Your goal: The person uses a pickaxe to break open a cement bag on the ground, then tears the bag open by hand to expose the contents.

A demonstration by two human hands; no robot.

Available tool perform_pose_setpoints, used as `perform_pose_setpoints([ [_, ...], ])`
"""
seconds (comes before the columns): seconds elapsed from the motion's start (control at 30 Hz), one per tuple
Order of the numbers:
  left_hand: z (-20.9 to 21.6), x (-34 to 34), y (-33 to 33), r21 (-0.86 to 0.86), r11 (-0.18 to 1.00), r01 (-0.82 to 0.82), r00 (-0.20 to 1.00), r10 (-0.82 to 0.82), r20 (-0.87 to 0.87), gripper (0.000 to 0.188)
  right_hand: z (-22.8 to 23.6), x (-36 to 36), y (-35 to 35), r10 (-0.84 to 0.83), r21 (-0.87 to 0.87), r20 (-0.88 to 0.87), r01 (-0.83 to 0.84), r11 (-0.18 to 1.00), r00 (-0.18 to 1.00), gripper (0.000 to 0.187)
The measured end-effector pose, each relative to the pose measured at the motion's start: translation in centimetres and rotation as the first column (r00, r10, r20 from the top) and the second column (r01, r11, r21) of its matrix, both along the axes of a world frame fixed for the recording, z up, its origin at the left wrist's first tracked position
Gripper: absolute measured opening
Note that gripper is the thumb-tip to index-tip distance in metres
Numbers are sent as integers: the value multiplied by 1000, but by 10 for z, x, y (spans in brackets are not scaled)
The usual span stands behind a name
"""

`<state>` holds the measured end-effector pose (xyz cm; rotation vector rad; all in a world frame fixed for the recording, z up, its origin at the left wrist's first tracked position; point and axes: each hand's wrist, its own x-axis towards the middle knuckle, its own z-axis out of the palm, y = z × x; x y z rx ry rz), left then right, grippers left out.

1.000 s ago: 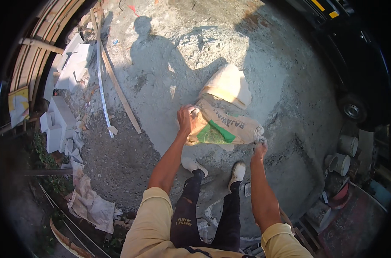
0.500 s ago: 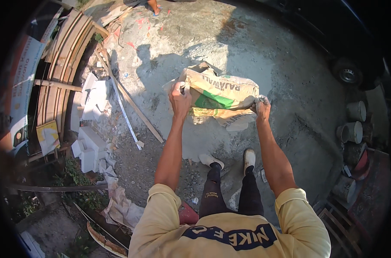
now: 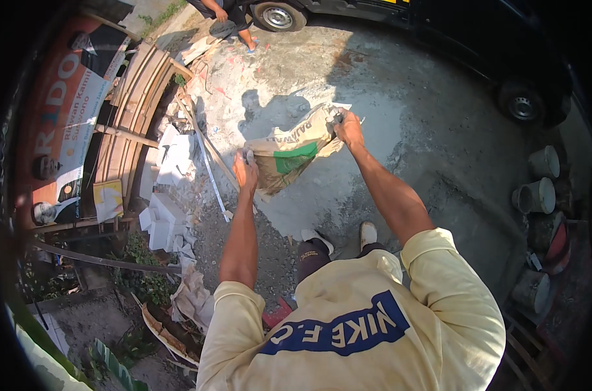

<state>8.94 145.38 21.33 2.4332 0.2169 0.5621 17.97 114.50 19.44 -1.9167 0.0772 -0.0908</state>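
Between my hands hangs a brown paper cement sack [image 3: 293, 153] with a green patch, creased and looking flattened. My left hand [image 3: 246, 171] grips its left corner, fingers closed on the paper. Farther out and higher in the view, my right hand [image 3: 349, 128] pinches the opposite upper corner, so the sack slants up to the right. Under it spreads a pale grey layer of powder [image 3: 322, 202] on the ground. What lies directly beneath the sack is hidden.
At left lie broken white blocks [image 3: 162, 221], a wooden strip, stacked planks [image 3: 136, 98] and a banner [image 3: 74, 124]. Several buckets [image 3: 542, 195] line the right side. A dark vehicle [image 3: 465, 39] stands at the back. Another person [image 3: 234, 19] is at the far left.
The sack has moved left and tilted, its right end now raised. My right hand has gone up and left, my left hand slightly left and down. More of the vehicle and other person shows.
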Motion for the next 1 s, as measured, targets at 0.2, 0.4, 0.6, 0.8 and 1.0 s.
perform_pose_setpoints([
  [0.2, -26, -47, 0, -311, 938, -152, 948, 228, 224, 19, -12, 22, 6, 89, 68, 85, -95, 993, 992, 27],
  [0.4, 22, -43, -59, -396, 856, -332, 905, 407, 122, 16, -67, 41, -29, 73, 540, -5, -59, 840, 997, 29],
  [0.6, 90, -55, -67, 98, 959, -265, 959, 252, 134, 8, -38, 8, -19, 137, 652, -176, 12, 758, 975, 17],
  [0.8, 129, -31, -73, -84, 972, -220, 965, 229, 125, 13, -43, 9, -45, 236, 748, -313, 86, 658, 920, 26],
  [1.0, 108, -31, -30, -96, 934, -345, 923, 356, 147, 15, -20, -63, -40, 188, 726, -359, 146, 672, 914, 32],
])
